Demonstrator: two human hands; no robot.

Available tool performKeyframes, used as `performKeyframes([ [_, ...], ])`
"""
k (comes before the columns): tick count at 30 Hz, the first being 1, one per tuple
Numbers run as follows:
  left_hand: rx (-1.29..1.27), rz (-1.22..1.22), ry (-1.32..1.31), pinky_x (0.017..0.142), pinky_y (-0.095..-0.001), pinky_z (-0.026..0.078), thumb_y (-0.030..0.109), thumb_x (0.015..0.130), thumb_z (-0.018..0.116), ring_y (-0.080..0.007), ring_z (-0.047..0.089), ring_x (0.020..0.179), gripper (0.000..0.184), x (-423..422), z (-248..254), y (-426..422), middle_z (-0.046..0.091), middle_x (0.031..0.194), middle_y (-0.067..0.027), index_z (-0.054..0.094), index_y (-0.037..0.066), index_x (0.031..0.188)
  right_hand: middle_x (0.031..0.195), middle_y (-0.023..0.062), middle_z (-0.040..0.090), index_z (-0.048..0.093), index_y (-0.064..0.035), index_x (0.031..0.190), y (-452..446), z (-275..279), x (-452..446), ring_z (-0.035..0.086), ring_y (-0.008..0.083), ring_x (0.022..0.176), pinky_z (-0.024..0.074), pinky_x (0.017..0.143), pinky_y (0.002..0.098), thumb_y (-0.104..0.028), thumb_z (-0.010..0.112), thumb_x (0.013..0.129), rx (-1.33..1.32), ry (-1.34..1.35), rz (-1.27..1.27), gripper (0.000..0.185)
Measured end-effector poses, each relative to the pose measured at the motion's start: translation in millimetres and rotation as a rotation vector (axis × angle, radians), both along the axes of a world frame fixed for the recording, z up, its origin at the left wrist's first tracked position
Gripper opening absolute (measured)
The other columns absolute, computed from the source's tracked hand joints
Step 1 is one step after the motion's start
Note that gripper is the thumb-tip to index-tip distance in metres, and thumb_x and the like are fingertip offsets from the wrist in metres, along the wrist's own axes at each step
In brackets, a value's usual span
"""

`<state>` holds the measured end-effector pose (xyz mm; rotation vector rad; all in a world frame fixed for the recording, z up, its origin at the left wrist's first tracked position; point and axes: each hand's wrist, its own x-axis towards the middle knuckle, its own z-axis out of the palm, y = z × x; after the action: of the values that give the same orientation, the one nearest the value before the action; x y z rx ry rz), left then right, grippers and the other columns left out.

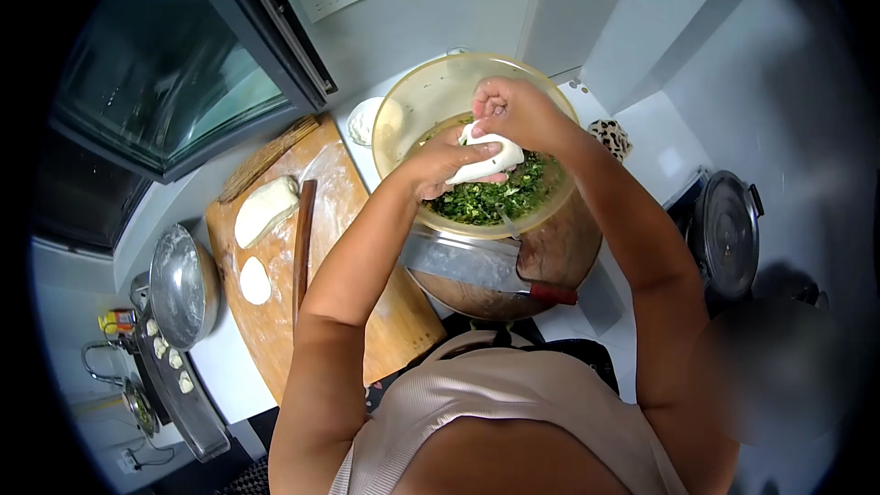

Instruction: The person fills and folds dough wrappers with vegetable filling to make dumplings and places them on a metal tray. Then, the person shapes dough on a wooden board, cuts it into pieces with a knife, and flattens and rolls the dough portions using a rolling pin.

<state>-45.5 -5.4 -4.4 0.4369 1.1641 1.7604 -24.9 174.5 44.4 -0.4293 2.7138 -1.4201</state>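
My left hand (pixel 438 167) cups a white dough wrapper (pixel 488 163), its thumb lying across the top. With fingers curled, my right hand (pixel 515 112) pinches the wrapper's upper edge. What lies inside the wrapper is mostly hidden, though a green bit shows near the edge. Both hands are above a large translucent yellowish bowl (pixel 394 115) holding chopped green filling (pixel 500 202). The bowl rests on a round wooden chopping block (pixel 564 252). A cleaver (pixel 458 257) with a red handle end lies on the block, just in front of the bowl.
At left, a floured wooden board (pixel 385 330) carries a dough lump (pixel 266 211), a flat dough round (pixel 256 280) and a rolling pin (pixel 304 238). Farther left are a metal bowl (pixel 183 284) and a tray (pixel 197 412) with several dough pieces. A lidded pot (pixel 729 234) stands right.
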Motion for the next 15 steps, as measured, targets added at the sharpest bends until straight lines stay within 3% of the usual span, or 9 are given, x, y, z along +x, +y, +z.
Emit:
performKeyframes([
  [2,0.065,0.043,-0.003,0.088,-0.0364,0.058,0.016,0.092,0.061,-0.0266,0.06,0.11,0.041,-1.3,3.5,1.4,0.057,0.12,-0.0156,0.049,0.0,0.129,0.084,0.0026,0.065,0.064,-0.0016,0.104,-0.5,10.6,4.6,0.062,0.0098,0.081,0.0496,0.072,0.0248,-0.008,0.064,0.085,-0.17,0.004,-0.072,0.02],
  [5,0.15,0.121,-0.013,0.089,-0.0377,0.057,0.013,0.093,0.059,-0.0273,0.059,0.111,0.041,-0.4,9.0,-0.7,0.056,0.122,-0.0153,0.049,-0.003,0.129,0.086,0.0016,0.065,0.064,0.0002,0.103,14.0,-1.0,10.5,0.059,0.0096,0.077,0.0484,0.07,0.0243,-0.01,0.061,0.089,-0.509,0.243,-0.418,0.018],
  [6,0.17,0.144,-0.021,0.09,-0.038,0.057,0.013,0.093,0.059,-0.0273,0.058,0.111,0.042,1.5,12.6,-2.7,0.056,0.123,-0.0154,0.048,-0.003,0.13,0.093,0.0028,0.067,0.064,0.0004,0.109,24.0,-12.3,16.1,0.056,0.0092,0.074,0.0475,0.069,0.0234,-0.013,0.06,0.091,-0.477,0.151,-0.498,0.023],
  [9,0.196,0.191,-0.029,0.092,-0.0386,0.056,0.013,0.093,0.059,-0.0262,0.058,0.113,0.044,-1.3,13.2,-4.0,0.055,0.125,-0.0154,0.047,-0.002,0.133,0.095,0.007,0.068,0.063,0.0024,0.111,23.2,-45.2,36.9,0.063,0.0116,0.082,0.0498,0.074,0.024,-0.017,0.066,0.09,-0.516,-0.14,-0.474,0.028],
  [12,0.184,0.21,0.012,0.093,-0.0385,0.055,0.013,0.093,0.058,-0.0248,0.058,0.112,0.045,-3.7,14.3,-1.0,0.055,0.124,-0.0149,0.047,-0.002,0.133,0.095,0.0066,0.068,0.063,0.0021,0.115,2.5,-66.1,44.0,0.062,0.011,0.083,0.0498,0.074,0.0231,-0.013,0.068,0.087,-0.869,-0.103,-0.463,0.032],
  [15,0.17,0.23,0.081,0.095,-0.0388,0.053,0.021,0.09,0.063,-0.0242,0.059,0.111,0.056,-5.4,10.7,3.1,0.056,0.122,-0.0136,0.042,0.0,0.137,0.099,0.0075,0.067,0.063,0.0027,0.117,-8.0,-69.4,41.7,0.062,0.011,0.084,0.0496,0.073,0.0229,-0.008,0.069,0.086,-0.851,0.09,-0.49,0.033],
])
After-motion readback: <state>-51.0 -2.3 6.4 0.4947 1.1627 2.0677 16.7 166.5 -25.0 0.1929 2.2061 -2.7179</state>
